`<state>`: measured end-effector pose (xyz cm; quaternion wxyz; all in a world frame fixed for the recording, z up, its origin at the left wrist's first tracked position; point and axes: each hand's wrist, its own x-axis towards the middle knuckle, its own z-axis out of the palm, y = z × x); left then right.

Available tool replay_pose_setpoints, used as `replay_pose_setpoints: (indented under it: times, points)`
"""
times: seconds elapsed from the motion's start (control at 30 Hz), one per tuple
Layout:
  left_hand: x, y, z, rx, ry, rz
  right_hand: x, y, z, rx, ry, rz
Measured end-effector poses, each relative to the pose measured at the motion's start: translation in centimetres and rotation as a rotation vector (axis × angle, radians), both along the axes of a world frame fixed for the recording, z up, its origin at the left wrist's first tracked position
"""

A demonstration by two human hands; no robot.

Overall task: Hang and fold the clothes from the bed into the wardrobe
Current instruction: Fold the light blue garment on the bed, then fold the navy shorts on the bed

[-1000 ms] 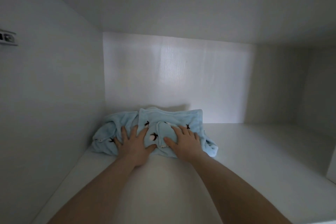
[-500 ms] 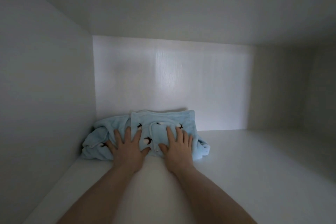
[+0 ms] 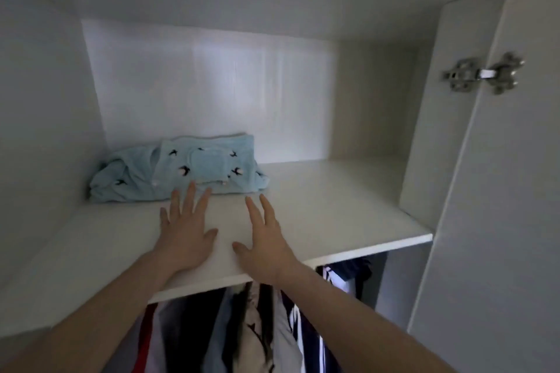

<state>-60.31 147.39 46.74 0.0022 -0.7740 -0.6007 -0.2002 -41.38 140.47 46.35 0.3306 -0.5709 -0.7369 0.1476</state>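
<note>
Both hands have come back off the garment since a second ago, when they pressed flat on it deep in the shelf; view has pulled back too, so shelf edge and hanging section now show. Left hand (image 3: 184, 236) fingers spread, straight, holding nothing, fingertips just short of or barely at the cloth's front edge, can't tell which. Right hand (image 3: 266, 239) same, spread and empty, apart from the cloth, over bare shelf (image 3: 348, 206). Folded light-blue garment (image 3: 178, 171) with small bird print sits on the top shelf of the wardrobe, back-left, close to left wall and rear panel. Hanging clothes (image 3: 242, 327) below the shelf. Door hinge (image 3: 481, 73) at right on open door.

Judgement: this piece is placed, hands retreating. Risks: fold is loose, left side bunched, so it could slump open; a fingertip dragging the front edge on the way out could pull it forward or undo the fold.
</note>
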Motion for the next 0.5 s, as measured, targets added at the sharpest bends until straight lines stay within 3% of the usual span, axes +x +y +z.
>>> replay_pose_setpoints:
  times: [0.13, 0.23, 0.5]
  points:
    - [6.5, -12.8, -1.7, 0.177, -0.272, -0.310, 6.0, -13.9, -0.5, 0.056, 0.129, -0.068]
    - [12.2, -22.6, -3.8, 0.189, -0.357, -0.525, 11.2, -25.0, -2.4, 0.075, 0.222, -0.201]
    - [24.6, -43.3, -12.4, -0.156, -0.365, -0.918, 22.3, -52.9, -12.6, -0.075, 0.341, -0.699]
